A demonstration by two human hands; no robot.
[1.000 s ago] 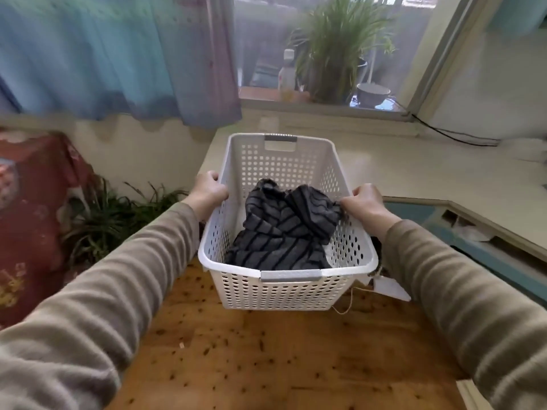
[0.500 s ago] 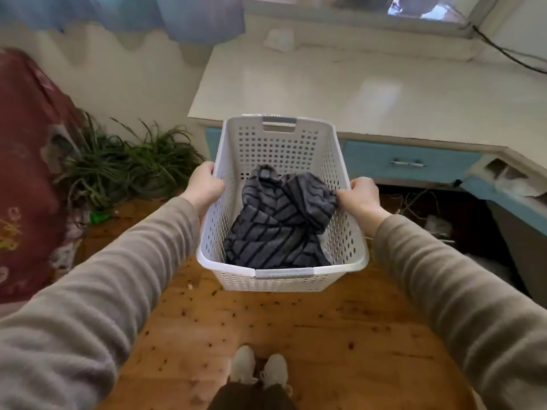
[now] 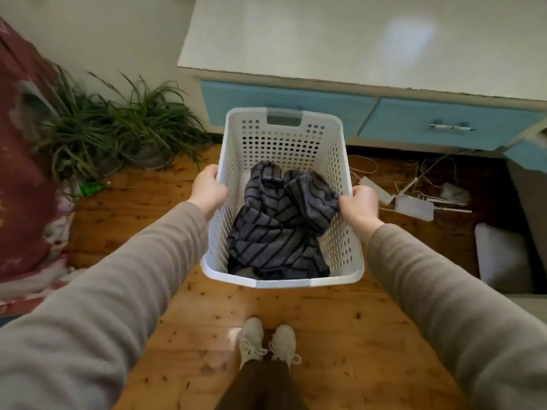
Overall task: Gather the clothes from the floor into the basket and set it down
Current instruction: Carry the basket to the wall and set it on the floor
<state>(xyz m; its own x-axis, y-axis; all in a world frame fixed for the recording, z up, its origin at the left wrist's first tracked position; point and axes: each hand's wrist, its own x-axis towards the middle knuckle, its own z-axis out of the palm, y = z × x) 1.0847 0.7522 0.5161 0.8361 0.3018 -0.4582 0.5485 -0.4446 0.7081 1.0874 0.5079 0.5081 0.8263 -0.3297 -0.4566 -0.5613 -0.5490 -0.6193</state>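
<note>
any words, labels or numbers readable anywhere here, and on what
None can be read.
White perforated plastic basket: no label or brand shows.
Grey and black striped garment: no tag visible.
Dark red patterned cloth: pale marks, too blurred to tell if they are writing.
White boxes among the cables: no print legible.

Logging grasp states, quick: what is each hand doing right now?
Left hand: closed on the laundry basket left rim.
Right hand: closed on its right rim.
</note>
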